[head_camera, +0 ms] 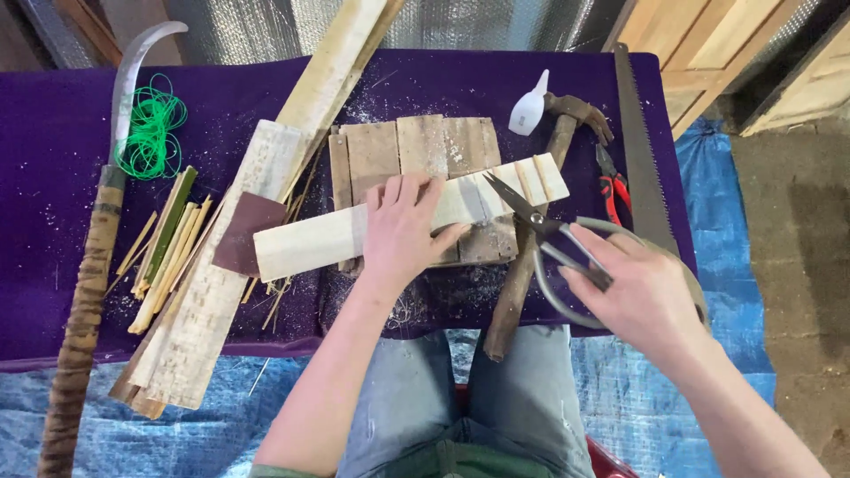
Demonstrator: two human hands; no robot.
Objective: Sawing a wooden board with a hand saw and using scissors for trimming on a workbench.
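On the purple cloth (53, 177) lie a green cord coil (150, 127) and sickle (106, 212) at left, a saw (639, 159), red pliers (613, 193), hammer (540, 221) and white glue bottle (529, 108) at right.

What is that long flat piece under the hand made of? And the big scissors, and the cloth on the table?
The flat strip under the left hand looks like split bamboo: pale, smooth, with fine straight grain. The scissors in the right hand look like bare metal: dull grey with dark blades and big loop handles. The purple cloth seems a soft, matte fabric, maybe felt, dusted with pale shavings.
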